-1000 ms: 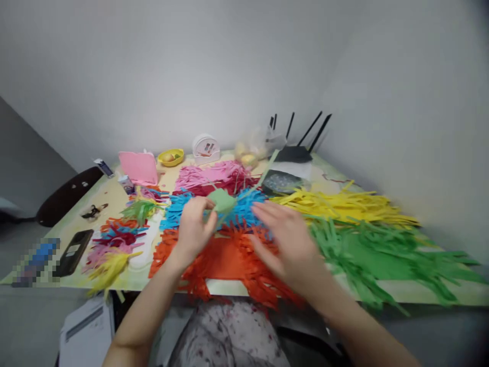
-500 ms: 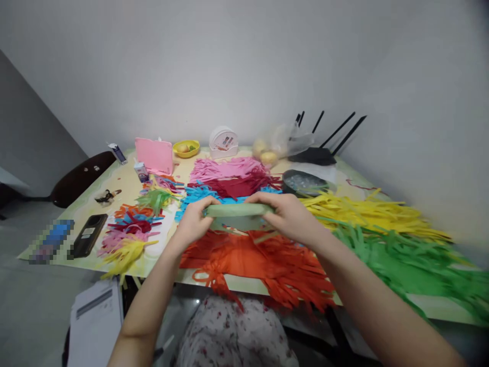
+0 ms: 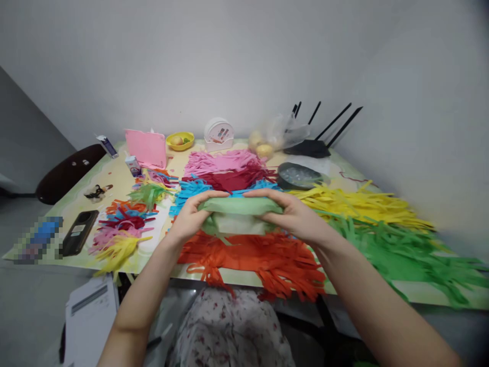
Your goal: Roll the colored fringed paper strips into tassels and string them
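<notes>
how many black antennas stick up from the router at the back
5 show on the router: two close together at the left, one in the middle, two long ones leaning right. Others may be hidden behind the plastic bag.

A pale green paper sheet is held folded and stretched level, gripped at both ends above the orange fringed paper, its top edge curled over and its lower part hanging slack.

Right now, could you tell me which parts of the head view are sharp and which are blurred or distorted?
Head view: the hands and green paper are fairly sharp; the green fringe smears toward the right edge; the table bows from wide-angle distortion; a pixelated patch sits left; lighting is soft.
</notes>
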Action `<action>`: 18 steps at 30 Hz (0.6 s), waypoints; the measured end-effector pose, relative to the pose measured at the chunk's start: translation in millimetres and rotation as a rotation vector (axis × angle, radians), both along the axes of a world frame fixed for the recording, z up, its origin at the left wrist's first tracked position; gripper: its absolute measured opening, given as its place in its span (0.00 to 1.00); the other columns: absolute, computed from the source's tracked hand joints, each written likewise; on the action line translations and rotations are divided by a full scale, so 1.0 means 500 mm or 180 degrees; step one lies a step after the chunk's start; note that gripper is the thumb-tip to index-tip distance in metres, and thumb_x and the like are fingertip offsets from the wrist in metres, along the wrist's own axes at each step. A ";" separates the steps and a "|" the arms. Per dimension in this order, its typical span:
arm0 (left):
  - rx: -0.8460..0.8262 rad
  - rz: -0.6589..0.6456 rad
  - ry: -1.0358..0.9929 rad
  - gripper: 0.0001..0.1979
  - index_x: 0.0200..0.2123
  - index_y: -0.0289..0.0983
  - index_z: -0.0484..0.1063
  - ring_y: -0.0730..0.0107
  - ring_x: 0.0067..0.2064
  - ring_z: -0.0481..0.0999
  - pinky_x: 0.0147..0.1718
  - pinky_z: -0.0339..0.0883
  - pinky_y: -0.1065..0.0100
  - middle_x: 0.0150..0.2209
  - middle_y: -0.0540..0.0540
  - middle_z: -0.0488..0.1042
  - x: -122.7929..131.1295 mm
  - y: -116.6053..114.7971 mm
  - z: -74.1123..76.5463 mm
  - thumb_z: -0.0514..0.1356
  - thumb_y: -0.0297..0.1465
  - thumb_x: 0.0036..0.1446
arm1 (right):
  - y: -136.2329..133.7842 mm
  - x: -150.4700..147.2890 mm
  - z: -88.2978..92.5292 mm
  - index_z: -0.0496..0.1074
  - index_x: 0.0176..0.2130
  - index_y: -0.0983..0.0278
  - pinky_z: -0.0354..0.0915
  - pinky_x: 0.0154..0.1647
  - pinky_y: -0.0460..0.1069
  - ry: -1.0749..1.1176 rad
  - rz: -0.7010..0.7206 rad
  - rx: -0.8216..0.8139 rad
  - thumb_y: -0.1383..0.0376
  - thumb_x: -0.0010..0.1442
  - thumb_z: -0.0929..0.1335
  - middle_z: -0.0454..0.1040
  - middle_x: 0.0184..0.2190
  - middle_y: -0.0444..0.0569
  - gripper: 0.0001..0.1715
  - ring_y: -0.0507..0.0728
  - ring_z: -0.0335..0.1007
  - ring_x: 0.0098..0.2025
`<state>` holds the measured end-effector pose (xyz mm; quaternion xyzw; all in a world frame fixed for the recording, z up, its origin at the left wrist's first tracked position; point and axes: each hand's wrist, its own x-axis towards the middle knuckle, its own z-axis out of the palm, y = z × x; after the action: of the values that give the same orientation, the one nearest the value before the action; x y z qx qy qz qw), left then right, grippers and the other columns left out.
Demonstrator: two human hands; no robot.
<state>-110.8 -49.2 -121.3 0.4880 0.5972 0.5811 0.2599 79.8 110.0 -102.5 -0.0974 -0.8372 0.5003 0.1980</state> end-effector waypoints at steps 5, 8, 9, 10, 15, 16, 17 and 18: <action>-0.0167 -0.0337 -0.0171 0.16 0.37 0.41 0.83 0.59 0.44 0.79 0.40 0.73 0.65 0.42 0.44 0.82 -0.007 -0.014 -0.009 0.58 0.25 0.49 | 0.000 -0.002 -0.023 0.81 0.34 0.61 0.67 0.30 0.45 0.0108 0.0051 -0.0756 0.72 0.46 0.65 0.78 0.32 0.46 0.18 0.53 0.72 0.31; -0.0251 -0.0498 -0.0041 0.15 0.29 0.39 0.83 0.62 0.36 0.78 0.32 0.71 0.67 0.34 0.44 0.81 -0.009 -0.022 -0.004 0.56 0.23 0.46 | 0.001 -0.005 -0.024 0.79 0.24 0.63 0.61 0.22 0.43 0.0248 0.0260 -0.1063 0.73 0.44 0.65 0.73 0.27 0.45 0.13 0.49 0.66 0.24; -0.0270 -0.0514 0.0089 0.16 0.28 0.39 0.83 0.63 0.35 0.78 0.31 0.70 0.67 0.33 0.44 0.80 -0.009 -0.025 0.000 0.55 0.22 0.45 | 0.002 -0.005 -0.023 0.78 0.23 0.63 0.61 0.22 0.43 0.0287 0.0322 -0.1021 0.74 0.44 0.65 0.73 0.27 0.45 0.13 0.49 0.66 0.24; -0.0285 -0.0538 0.0225 0.17 0.28 0.40 0.83 0.64 0.35 0.77 0.31 0.70 0.68 0.33 0.44 0.79 -0.010 -0.028 0.006 0.54 0.22 0.45 | 0.005 -0.005 -0.021 0.78 0.23 0.63 0.61 0.23 0.43 0.0308 0.0384 -0.0910 0.74 0.45 0.65 0.73 0.28 0.46 0.13 0.49 0.66 0.25; -0.0447 -0.1148 0.0738 0.15 0.34 0.40 0.83 0.63 0.42 0.76 0.43 0.70 0.65 0.41 0.43 0.77 -0.028 -0.042 0.042 0.56 0.24 0.51 | 0.022 0.001 -0.008 0.79 0.24 0.64 0.65 0.29 0.45 0.0231 0.0661 -0.0186 0.75 0.50 0.65 0.74 0.32 0.49 0.15 0.51 0.70 0.30; -0.0516 -0.1393 0.0811 0.13 0.39 0.39 0.82 0.61 0.47 0.75 0.47 0.69 0.63 0.45 0.42 0.76 -0.033 -0.044 0.047 0.59 0.26 0.53 | 0.024 0.002 -0.006 0.80 0.25 0.64 0.65 0.30 0.45 0.0236 0.0694 -0.0064 0.76 0.51 0.64 0.74 0.33 0.49 0.16 0.52 0.70 0.31; -0.0549 -0.1613 0.0810 0.15 0.44 0.39 0.80 0.58 0.51 0.74 0.50 0.67 0.62 0.50 0.41 0.75 -0.036 -0.045 0.051 0.61 0.29 0.53 | 0.025 0.002 -0.005 0.80 0.26 0.64 0.65 0.31 0.45 0.0251 0.0728 0.0059 0.76 0.51 0.64 0.75 0.33 0.49 0.16 0.52 0.71 0.31; -0.0556 -0.1766 0.0710 0.19 0.50 0.39 0.76 0.56 0.55 0.72 0.52 0.66 0.61 0.54 0.40 0.73 -0.038 -0.044 0.053 0.63 0.33 0.54 | 0.024 0.002 -0.003 0.80 0.26 0.63 0.65 0.32 0.45 0.0271 0.0760 0.0181 0.77 0.51 0.63 0.75 0.33 0.49 0.18 0.52 0.71 0.32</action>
<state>-129.9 -71.4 -94.7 0.6689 0.5138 0.3773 0.3824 80.7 122.2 -104.1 0.0299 -0.8475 0.5001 0.1751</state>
